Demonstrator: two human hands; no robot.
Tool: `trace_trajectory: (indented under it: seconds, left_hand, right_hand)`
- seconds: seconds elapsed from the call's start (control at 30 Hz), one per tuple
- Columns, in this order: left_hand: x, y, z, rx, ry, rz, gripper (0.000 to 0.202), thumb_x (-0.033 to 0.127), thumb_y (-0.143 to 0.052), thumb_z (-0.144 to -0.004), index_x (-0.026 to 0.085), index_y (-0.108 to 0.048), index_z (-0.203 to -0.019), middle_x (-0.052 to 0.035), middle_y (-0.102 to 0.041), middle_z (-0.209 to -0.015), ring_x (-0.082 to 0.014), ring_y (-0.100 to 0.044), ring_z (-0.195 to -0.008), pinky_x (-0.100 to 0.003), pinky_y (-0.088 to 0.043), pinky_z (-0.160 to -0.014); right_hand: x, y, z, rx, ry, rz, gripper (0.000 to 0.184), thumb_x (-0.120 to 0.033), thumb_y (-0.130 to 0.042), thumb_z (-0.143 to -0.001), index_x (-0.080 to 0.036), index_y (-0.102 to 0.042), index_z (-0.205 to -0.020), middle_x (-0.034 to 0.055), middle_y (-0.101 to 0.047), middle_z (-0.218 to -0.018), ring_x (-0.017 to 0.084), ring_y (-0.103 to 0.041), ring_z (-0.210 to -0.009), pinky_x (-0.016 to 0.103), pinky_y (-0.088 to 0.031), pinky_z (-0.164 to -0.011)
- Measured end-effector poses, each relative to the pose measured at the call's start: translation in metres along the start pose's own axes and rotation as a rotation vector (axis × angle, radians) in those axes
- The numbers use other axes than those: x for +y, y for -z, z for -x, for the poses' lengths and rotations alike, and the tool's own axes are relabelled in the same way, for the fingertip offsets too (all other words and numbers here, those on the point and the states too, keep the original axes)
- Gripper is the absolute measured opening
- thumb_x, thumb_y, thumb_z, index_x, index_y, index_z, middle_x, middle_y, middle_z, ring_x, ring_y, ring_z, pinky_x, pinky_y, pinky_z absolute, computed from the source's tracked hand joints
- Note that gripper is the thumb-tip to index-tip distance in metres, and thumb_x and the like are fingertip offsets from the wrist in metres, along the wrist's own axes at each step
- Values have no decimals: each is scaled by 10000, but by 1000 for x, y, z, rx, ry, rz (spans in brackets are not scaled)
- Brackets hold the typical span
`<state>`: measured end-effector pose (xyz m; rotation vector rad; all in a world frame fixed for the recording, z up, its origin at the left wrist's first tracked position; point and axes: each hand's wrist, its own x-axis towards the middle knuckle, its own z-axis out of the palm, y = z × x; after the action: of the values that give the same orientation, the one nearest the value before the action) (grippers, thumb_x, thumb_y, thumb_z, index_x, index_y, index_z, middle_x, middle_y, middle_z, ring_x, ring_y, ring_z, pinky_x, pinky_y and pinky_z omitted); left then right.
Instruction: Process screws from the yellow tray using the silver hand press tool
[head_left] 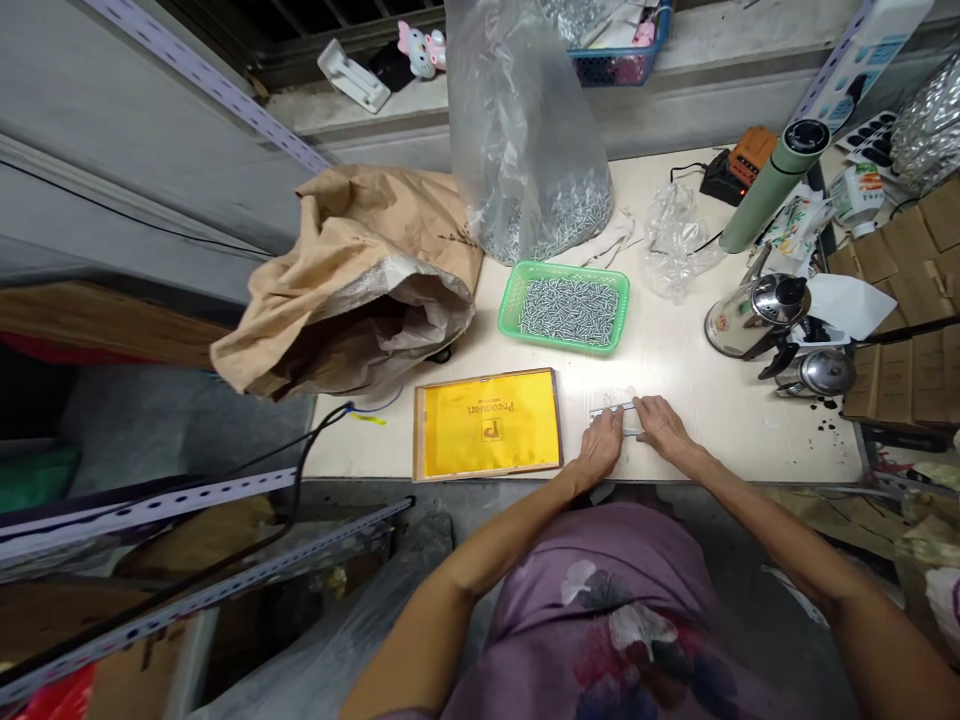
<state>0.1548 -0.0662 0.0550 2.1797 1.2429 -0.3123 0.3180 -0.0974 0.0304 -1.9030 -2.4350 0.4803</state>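
Lower centre: clear packet (616, 412) lay flat, long axis left-right, translucent, bluish edge. Its ends were touched by left hand (600, 452) and right hand (664, 430); couldn't tell if either grip clamped.

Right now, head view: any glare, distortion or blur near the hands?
Head view: bright glare whitens the table just beyond the left hand and right hand, washing out the small clear packet at their fingertips; wide-angle distortion slants the shelf rail; the lower left corner falls dark; no motion blur.
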Motion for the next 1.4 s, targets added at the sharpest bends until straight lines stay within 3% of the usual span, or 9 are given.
trace_trajectory:
  seconds: [0.1, 0.23, 0.5, 0.63, 0.83, 1.0, 1.27, 1.4]
  left_hand:
    - [9, 4, -14, -68, -131, -93, 484, 178, -432, -880, 152, -319, -1350, -136, -493, -1158, -251, -528, -1043, -339, -472, -805]
    - [6, 8, -27, -121, -225, -177, 592, 234, -599, -814, 141, -323, -1329, -146, -480, -1169, -263, -530, -1044, -348, -475, -810]
    - [13, 22, -42, -179, -259, -285, 340, 272, -596, -841, 117, -480, -1120, -156, -477, -1170, -267, -516, -1048, -342, -483, -799]
    - [17, 20, -49, -205, -335, -211, 191, 222, -543, -866, 134, -529, -1034, -140, -504, -1122, -261, -527, -1035, -353, -473, -839]
    - [8, 2, -48, -239, -330, 4, 117, 125, -451, -889, 158, -555, -930, -100, -547, -1020, -216, -570, -932, -331, -465, -848]
    - [3, -5, -45, -221, -310, 67, 94, 144, -468, -892, 175, -551, -924, -69, -553, -992, -201, -566, -920, -305, -457, -837]
    - [9, 2, -43, -179, -364, -3, 158, 127, -407, -908, 173, -553, -946, -67, -571, -999, -189, -570, -909, -295, -455, -823]
    - [10, 7, -38, -98, -289, -3, 189, 202, -456, -905, 140, -547, -1058, -112, -567, -1069, -226, -575, -957, -341, -469, -835]
  right_hand:
    - [0, 2, 0, -11, 11, 3, 469, -205, -706, -739, -140, -517, -1164, 114, -580, -1026, 253, -502, -955, 347, -416, -788]
    - [0, 5, 0, -14, 23, 12, 383, -186, -669, -770, -153, -531, -1126, 103, -587, -988, 247, -508, -946, 345, -419, -778]
    - [0, 10, 4, -33, -67, 92, 411, -208, -692, -757, -125, -549, -1134, 101, -606, -979, 243, -509, -925, 344, -395, -796]
    - [-3, 12, 9, -67, -59, 113, 135, -160, -544, -856, -154, -626, -963, 90, -618, -860, 223, -512, -855, 331, -364, -742]
    - [-5, 4, 20, -55, -51, 38, 269, -120, -392, -914, -177, -651, -865, 72, -617, -768, 196, -517, -782, 320, -332, -713]
    - [-3, 3, 22, -64, -60, 20, 253, -166, -414, -926, -180, -663, -884, 64, -631, -773, 179, -538, -772, 299, -330, -715]
    - [-3, 8, 17, -81, -60, 106, 272, -273, -433, -937, -167, -668, -852, 64, -638, -758, 166, -563, -758, 279, -365, -713]
    - [-1, 16, 18, -8, -102, 109, 239, -298, -506, -898, -181, -622, -1071, 101, -655, -985, 204, -566, -943, 302, -396, -795]
